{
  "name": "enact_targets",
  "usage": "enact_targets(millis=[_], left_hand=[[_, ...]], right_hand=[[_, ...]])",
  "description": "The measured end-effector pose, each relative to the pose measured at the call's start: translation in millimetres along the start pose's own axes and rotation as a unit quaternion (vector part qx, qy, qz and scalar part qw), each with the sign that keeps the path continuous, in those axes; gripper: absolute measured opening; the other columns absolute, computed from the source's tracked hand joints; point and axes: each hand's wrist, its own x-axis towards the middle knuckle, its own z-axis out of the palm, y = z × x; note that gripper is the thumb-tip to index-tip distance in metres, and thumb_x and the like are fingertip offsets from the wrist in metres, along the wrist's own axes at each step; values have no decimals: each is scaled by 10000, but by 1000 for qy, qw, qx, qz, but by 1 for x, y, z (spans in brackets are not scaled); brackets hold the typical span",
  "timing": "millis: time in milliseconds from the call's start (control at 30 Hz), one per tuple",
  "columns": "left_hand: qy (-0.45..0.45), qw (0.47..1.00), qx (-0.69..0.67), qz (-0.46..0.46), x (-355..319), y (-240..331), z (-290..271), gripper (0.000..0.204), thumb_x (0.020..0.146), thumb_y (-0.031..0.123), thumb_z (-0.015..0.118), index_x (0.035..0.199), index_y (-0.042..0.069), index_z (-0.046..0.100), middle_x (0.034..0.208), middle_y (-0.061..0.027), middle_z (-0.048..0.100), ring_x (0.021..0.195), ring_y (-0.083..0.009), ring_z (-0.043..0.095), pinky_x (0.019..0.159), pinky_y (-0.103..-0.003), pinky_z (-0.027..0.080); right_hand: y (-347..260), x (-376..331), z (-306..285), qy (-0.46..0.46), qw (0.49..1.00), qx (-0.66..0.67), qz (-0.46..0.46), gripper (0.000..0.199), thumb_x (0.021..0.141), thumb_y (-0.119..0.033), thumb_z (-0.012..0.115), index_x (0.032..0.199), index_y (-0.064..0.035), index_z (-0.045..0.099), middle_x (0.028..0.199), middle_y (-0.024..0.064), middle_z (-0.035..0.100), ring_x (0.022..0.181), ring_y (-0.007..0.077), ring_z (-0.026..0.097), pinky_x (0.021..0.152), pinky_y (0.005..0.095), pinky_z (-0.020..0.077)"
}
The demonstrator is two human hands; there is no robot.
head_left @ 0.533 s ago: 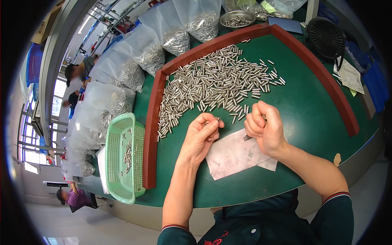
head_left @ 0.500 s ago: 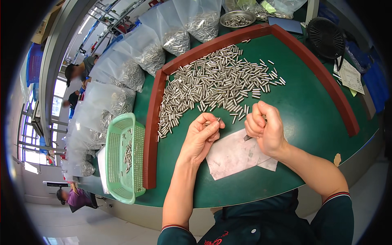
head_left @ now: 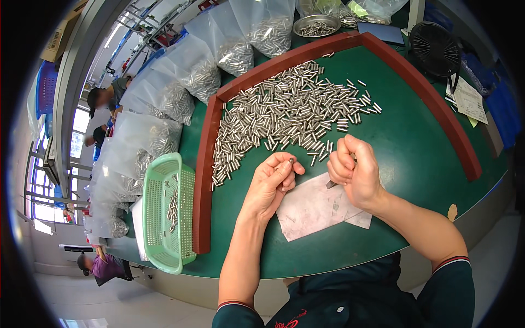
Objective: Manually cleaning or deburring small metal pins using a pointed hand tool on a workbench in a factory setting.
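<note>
nearest the wearer, at the lower edge: a dark green shirt [head_left: 377, 298] with red-and-white trim on the sleeve ends; both bare forearms extend over a green worktop [head_left: 402, 123].

left hand [head_left: 267, 185]: thumb and forefinger pinched together on a small metal pin [head_left: 291, 159], of which only the end shows; the other fingers are curled. whether the palm contains further pieces cannot be told.

right hand [head_left: 355, 174]: fingers curled into a fist around a dark tool [head_left: 331, 185], whose flat end projects on the left side of the fist; the rest is hidden and its kind cannot be determined. the two hands are near each other, apart, and above the worktop.

below and between the hands: a smudged whitish sheet [head_left: 306, 213] lying flat, partly covered by the right hand.

to the left: a light green perforated basket [head_left: 187, 210] with a few loose pins [head_left: 173, 210] inside, standing just beside a red-brown wooden border [head_left: 203, 186].

beyond the hands: a large pile of metal pins [head_left: 290, 109], spread in disorder inside the border, with several pieces scattered at its right edge.

outside the border: a row of clear plastic bags [head_left: 268, 34] containing similar pins; a round metal bowl [head_left: 296, 27], also holding small metal pieces; a black fan [head_left: 436, 52] at far right, with papers [head_left: 468, 103] near it.

farthest, at left: a seated person in a purple top [head_left: 106, 268] and other people further up.
</note>
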Motion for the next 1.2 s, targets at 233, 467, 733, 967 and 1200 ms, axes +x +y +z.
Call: enact_targets(millis=[233, 467, 733, 967, 1200], left_hand=[[33, 999, -7, 37, 3, 1, 12, 231, 895, 238, 461, 781, 43, 507, 721, -51, 525, 577, -64, 397, 493, -191, 306], [181, 762, 600, 161, 14, -9, 38, 208, 714, 168, 680, 695, 6, 551, 444, -16, 377, 403, -118, 355, 423, -271, 309], [139, 759, 616, 161, 18, -10, 31, 151, 730, 127, 639, 702, 0, 563, 462, -37, 440, 414, -135, 413, 440, -280, 350], [63, 988, -142, -1, 2, 6, 5, 113, 802, 148, 490, 817, 42, 527, 621, -72, 521, 461, -78, 329, 449, -199, 263], [25, 996, -89, -9, 6, 1, 2, 66, 844, 123, 531, 847, 58, 530, 805, -124, 597, 476, -43, 331, 447, -172, 284]], right_hand=[[0, 0, -1, 6, 1000, 4, -3, 383, 871, -220, 322, 509, -110, 260, 411, -21, 248, 358, 64, 190, 355, 233, 157], [-1, 0, 0, 5, 1000, -26, 7, 387, 888, -256, 290, 528, -117, 262, 406, -26, 231, 376, 75, 163, 382, 241, 167], [-1, 0, 0, 1, 1000, -30, 0, 384, 889, -254, 289, 532, -116, 265, 409, -25, 235, 376, 75, 171, 382, 239, 173], [-1, 0, -1, -1, 1000, -28, 4, 385, 887, -264, 296, 532, -117, 263, 411, -25, 229, 380, 76, 166, 385, 242, 169], [-2, 0, 0, 6, 1000, -8, -1, 372, 870, -226, 314, 523, -107, 256, 411, -15, 246, 359, 64, 184, 353, 234, 157]])
